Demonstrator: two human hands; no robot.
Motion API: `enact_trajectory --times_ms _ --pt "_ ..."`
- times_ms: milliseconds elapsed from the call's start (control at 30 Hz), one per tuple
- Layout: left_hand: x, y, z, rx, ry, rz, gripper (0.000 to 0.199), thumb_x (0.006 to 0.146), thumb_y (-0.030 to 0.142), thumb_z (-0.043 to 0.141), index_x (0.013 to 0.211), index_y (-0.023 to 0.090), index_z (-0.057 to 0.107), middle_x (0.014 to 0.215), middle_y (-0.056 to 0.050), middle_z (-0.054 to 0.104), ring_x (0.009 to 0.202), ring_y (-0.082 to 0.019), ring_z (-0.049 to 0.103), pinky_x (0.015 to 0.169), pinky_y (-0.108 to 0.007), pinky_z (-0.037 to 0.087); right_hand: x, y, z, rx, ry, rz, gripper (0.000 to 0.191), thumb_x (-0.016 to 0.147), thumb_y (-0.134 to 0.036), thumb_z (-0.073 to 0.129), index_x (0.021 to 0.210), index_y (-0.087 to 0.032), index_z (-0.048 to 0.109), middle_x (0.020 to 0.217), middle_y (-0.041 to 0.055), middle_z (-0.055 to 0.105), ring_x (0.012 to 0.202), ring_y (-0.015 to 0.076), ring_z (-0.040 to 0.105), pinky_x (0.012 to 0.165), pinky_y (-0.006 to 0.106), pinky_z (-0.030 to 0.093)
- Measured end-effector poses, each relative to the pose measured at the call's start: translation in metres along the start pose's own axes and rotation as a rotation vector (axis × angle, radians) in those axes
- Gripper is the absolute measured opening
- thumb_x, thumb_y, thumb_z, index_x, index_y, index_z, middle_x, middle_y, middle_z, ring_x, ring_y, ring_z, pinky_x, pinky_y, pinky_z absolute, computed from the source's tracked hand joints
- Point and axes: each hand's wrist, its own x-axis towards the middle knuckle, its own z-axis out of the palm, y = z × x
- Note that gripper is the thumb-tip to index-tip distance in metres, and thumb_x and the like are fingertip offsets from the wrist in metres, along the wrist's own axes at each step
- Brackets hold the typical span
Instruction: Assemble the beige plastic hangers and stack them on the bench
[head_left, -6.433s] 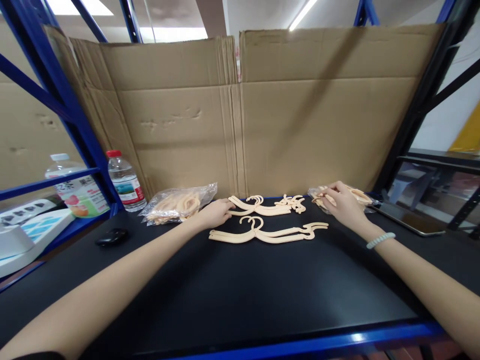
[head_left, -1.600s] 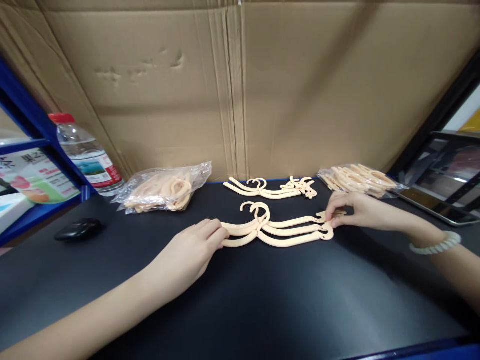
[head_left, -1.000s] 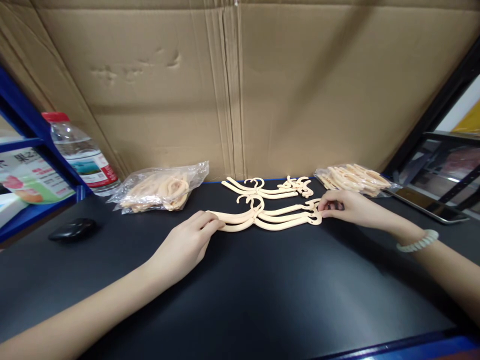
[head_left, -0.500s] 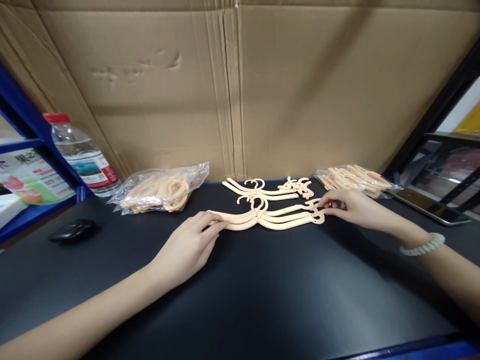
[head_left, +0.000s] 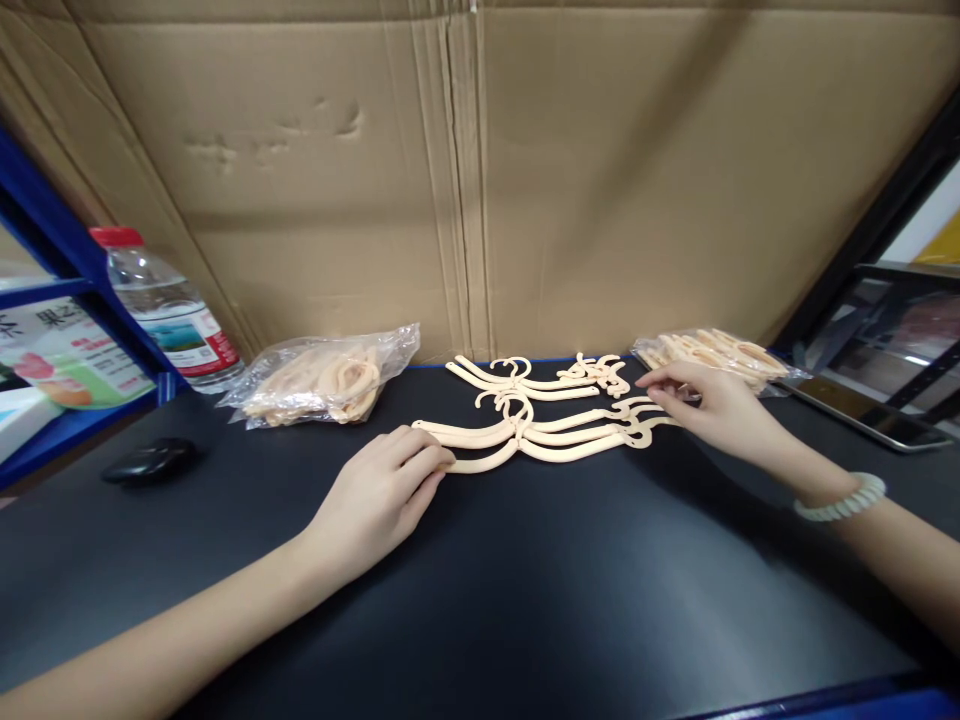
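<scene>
Bare hands [head_left: 381, 483], bare forearms [head_left: 225, 622], pale beaded bracelet [head_left: 844, 506] on right wrist [head_left: 823, 474]

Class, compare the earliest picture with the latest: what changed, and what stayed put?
The near hanger row has gained a third hanger. The left hand has left the far row and come nearer, gripping the near row's left end. The right hand, now loosely open, has moved from the right-hand bag to that row's right end. Bottle, mouse and left-hand bag look unmoved.

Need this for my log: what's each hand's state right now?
Left hand: closed on the front hanger.
Right hand: by the hanger ends; grip can't be told.
</scene>
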Motion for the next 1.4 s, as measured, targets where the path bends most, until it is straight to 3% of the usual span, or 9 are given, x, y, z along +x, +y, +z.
enact_trajectory --times_ms 100,533,967,1400 --pt "0.0 0.0 0.0 -0.013 -0.02 -0.01 0.017 0.095 0.014 0.045 0.089 0.018 0.06 0.086 -0.005 0.059 0.079 -0.019 0.056 0.072 -0.032 0.046 -0.001 0.0 0.003 0.026 -0.031 -0.001 0.031 0.087 -0.041 0.049 0.093 -0.016 0.068 0.079 0.0069 0.067 0.063 0.0179 0.054 0.059 0.032 0.045" --pt "0.0 -0.001 0.0 0.029 0.009 0.018 0.02 0.096 0.013 0.043 0.094 0.017 0.063 0.09 -0.006 0.063 0.083 -0.02 0.057 0.074 -0.032 0.047 -0.002 -0.001 0.001 0.02 -0.114 0.035 0.032 0.087 -0.045 0.049 0.088 -0.019 0.068 0.077 0.0058 0.069 0.065 0.0191 0.058 0.061 0.033 0.045" --pt "0.002 -0.006 -0.003 -0.121 0.13 -0.198 0.013 0.091 0.012 0.045 0.091 0.019 0.056 0.09 -0.002 0.058 0.083 -0.016 0.058 0.073 -0.028 0.048 -0.001 -0.004 -0.003 0.028 0.037 0.085 0.035 0.084 -0.047 0.05 0.082 -0.017 0.069 0.077 0.008 0.07 0.066 0.0227 0.061 0.058 0.033 0.045" --pt "0.004 -0.01 -0.009 -0.101 0.121 -0.189 0.015 0.09 0.014 0.045 0.1 0.02 0.054 0.101 -0.004 0.058 0.093 -0.018 0.059 0.081 -0.031 0.048 0.001 0.006 -0.004 0.053 0.081 0.151 0.037 0.08 -0.047 0.051 0.083 -0.015 0.07 0.075 0.0089 0.07 0.06 0.0218 0.058 0.056 0.034 0.043"
